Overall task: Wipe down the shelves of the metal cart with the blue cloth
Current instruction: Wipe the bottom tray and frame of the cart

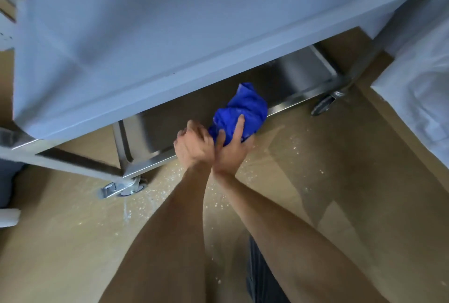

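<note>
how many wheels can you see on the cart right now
2: one wheel under the near-left corner, one wheel under the near-right corner. The top shelf likely hides the far ones.

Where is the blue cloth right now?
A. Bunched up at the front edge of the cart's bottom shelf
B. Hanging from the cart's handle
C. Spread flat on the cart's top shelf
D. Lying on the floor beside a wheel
A: the blue cloth sits bunched at the front edge of the bottom shelf, gripped by the right hand, with the left hand alongside.
</note>
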`<state>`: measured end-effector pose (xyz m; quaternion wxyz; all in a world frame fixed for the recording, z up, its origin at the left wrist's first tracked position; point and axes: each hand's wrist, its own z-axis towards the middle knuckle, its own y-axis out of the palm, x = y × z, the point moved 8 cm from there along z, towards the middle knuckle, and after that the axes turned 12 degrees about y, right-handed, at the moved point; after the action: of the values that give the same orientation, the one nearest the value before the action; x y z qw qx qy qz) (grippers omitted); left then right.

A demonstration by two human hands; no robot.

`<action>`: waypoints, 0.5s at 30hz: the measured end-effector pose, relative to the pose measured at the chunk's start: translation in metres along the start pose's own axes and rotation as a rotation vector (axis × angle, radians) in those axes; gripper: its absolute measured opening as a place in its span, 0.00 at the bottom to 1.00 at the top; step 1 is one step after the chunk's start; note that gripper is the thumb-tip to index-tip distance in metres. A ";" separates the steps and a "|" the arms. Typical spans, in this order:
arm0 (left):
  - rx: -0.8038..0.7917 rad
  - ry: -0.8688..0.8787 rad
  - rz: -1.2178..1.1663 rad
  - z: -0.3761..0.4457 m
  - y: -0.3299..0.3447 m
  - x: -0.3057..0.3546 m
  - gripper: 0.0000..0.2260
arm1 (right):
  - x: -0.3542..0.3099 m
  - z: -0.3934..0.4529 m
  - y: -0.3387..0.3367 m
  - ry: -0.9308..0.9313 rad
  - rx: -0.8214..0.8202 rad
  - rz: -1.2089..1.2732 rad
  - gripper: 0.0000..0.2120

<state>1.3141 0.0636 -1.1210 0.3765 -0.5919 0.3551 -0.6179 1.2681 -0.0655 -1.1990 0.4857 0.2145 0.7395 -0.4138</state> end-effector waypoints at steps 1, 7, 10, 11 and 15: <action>0.045 -0.022 -0.004 -0.011 -0.010 -0.005 0.10 | 0.003 -0.023 0.006 0.018 -0.105 -0.016 0.21; 0.223 -0.392 0.014 -0.084 -0.075 -0.112 0.10 | -0.020 -0.115 0.018 -0.476 -0.429 -0.370 0.24; 0.337 -0.550 -0.049 -0.104 -0.107 -0.158 0.11 | -0.026 -0.068 -0.014 -0.295 -0.201 -0.279 0.27; 0.376 -0.608 -0.079 -0.109 -0.114 -0.167 0.13 | -0.030 -0.043 -0.027 -0.190 -0.113 -0.228 0.27; 0.390 -0.681 -0.147 -0.098 -0.115 -0.175 0.22 | -0.047 0.055 -0.048 0.045 0.119 -0.392 0.31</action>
<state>1.2139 0.2714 -1.1051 0.5328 -0.7040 0.0426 -0.4677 1.2835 -0.1334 -1.1481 0.3658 0.1039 0.7520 -0.5385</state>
